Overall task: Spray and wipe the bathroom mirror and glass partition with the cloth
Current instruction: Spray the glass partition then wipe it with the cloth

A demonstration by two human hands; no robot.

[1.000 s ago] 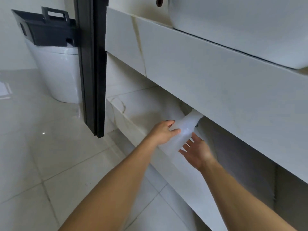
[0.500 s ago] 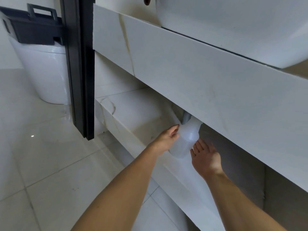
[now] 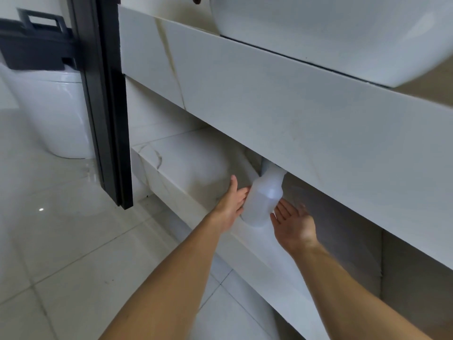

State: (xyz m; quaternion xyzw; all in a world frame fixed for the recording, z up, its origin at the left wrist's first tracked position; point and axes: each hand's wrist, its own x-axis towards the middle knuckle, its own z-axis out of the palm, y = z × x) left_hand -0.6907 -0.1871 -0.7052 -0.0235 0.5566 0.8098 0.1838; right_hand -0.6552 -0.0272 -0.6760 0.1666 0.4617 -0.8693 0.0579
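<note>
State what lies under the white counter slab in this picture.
A translucent plastic bottle stands on the lower shelf, between the left hand and the right hand. Its top is hidden behind the counter slab.

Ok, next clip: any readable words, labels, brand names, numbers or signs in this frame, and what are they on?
None can be read.
The translucent bottle between the left hand and right hand shows a plain side, no label.
The dark bin on the toilet, the basin and the marble counter front carry no print or sign.
</note>
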